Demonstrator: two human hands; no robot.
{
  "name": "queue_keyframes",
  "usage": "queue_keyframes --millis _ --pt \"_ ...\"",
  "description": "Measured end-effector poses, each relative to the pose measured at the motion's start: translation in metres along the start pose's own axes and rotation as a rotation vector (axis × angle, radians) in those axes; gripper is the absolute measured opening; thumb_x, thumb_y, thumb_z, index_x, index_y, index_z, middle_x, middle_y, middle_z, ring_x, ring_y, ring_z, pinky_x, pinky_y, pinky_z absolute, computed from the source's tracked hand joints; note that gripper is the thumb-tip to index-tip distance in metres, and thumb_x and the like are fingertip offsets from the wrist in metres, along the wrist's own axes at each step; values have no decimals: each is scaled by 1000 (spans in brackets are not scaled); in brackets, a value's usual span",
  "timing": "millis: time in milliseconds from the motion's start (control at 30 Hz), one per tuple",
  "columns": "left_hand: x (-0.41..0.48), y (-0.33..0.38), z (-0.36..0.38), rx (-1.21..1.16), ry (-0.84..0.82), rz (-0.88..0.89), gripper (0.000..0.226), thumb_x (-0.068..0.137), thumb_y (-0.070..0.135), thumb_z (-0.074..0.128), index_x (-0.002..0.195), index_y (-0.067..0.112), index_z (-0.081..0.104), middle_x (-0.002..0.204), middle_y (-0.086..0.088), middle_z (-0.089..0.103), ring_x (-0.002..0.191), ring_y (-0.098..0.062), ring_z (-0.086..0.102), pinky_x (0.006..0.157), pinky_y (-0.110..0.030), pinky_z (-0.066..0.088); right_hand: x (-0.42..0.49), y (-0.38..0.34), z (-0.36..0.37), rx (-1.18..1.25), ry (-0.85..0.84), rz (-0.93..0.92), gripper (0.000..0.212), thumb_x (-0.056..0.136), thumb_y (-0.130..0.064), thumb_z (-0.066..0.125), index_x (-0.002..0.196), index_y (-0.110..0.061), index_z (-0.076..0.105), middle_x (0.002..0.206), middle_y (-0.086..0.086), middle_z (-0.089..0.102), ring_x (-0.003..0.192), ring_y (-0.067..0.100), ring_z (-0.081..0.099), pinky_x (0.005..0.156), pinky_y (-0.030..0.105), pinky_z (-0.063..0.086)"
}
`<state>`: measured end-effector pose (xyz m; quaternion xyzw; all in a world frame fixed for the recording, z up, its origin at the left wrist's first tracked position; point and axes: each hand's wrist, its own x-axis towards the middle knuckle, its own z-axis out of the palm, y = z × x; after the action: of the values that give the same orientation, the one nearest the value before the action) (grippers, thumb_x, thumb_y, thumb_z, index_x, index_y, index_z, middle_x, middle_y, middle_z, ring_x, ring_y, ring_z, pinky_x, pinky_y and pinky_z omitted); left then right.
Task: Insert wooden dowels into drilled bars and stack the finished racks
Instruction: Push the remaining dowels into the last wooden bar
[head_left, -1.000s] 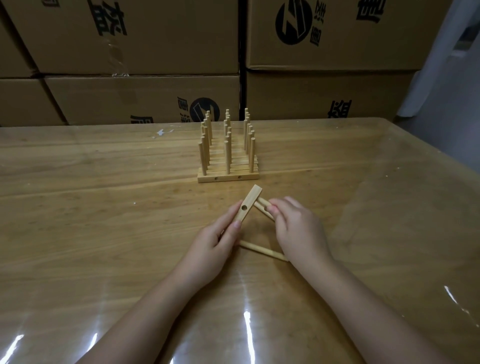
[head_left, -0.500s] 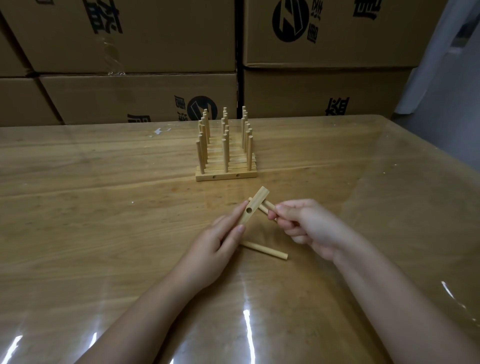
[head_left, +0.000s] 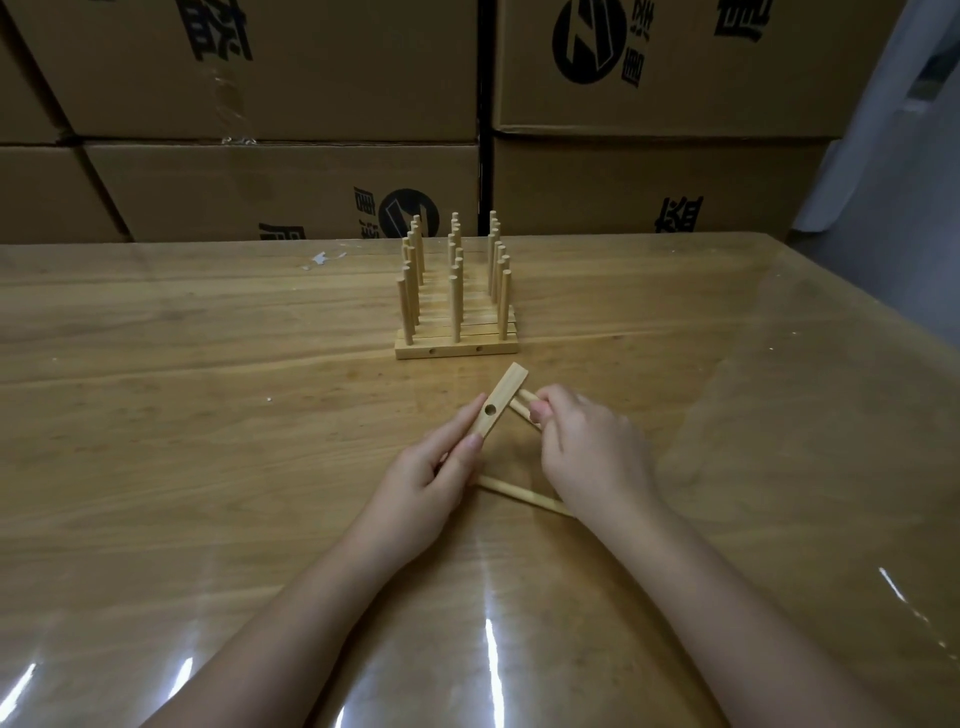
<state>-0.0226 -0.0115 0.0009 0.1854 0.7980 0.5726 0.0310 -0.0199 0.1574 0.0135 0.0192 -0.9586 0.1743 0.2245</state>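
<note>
ITEM: rack assembly, dowel-fitting step, seen from beside the table (head_left: 208, 415).

- Drilled bar (head_left: 503, 395): held off the tabletop, tilted, one empty hole facing up. L. hand (head_left: 426, 483) grips its lower end, fingers and thumb curled round it.
- Dowel (head_left: 523, 402): pinched in fingertips of R. hand (head_left: 587, 447), tip just behind the bar's upper half. Can't tell if it is seated in a hole yet.
- 2nd dowel (head_left: 519, 496): low between the wrists, one end hidden by L. hand, so whether it is loose or fitted is unclear.
- Finished racks (head_left: 457, 332): stacked further back on the table, pegs upright.
- Cardboard boxes (head_left: 291, 187): along the wall behind.

STEP, by my reckoning: fitting a dowel into the bar.
NEXT: line it square to the hole and push straight in while L. hand steadies the bar. The visible hole is left to fill.
</note>
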Motion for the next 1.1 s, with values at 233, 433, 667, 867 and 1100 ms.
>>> queue_keyframes --millis 233,433,667,867,1100 --pt "-1 0 2 62 -31 37 44 97 23 48 133 47 39 113 20 41 99 15 24 94 -40 39 2 7 -2 243 -186 165 25 98 -32 37 77 -30 51 60 -12 51 58 8 48 49 25 32" --pt "-2 -1 1 107 -28 76 45 96 22 50 127 53 40 85 22 62 98 17 55 74 -6 41 6 12 -9 762 -372 400 35 97 -30 41 67 -21 56 49 -11 39 48 7 37 57 28 29" --pt "4 -5 2 -151 -6 -10 38 97 25 46 133 40 48 77 9 68 64 4 25 53 -30 49 5 12 -6 519 -95 199 28 95 -45 37 99 -28 58 81 -10 57 77 10 54 68 30 43" --pt "13 -8 -13 -653 299 -185 23 101 23 42 113 33 59 61 -2 58 44 -11 48 37 -22 39 -6 17 -8 350 28 -24 28 92 -47 35 79 -24 45 73 -13 46 65 5 47 56 27 36" --pt "14 -9 -17 -782 262 -211 25 102 26 39 113 27 60 60 -4 56 45 -11 47 38 -22 40 -8 13 -7 134 -463 -145 18 87 -47 56 93 -31 56 87 -21 43 88 1 46 76 24 43"
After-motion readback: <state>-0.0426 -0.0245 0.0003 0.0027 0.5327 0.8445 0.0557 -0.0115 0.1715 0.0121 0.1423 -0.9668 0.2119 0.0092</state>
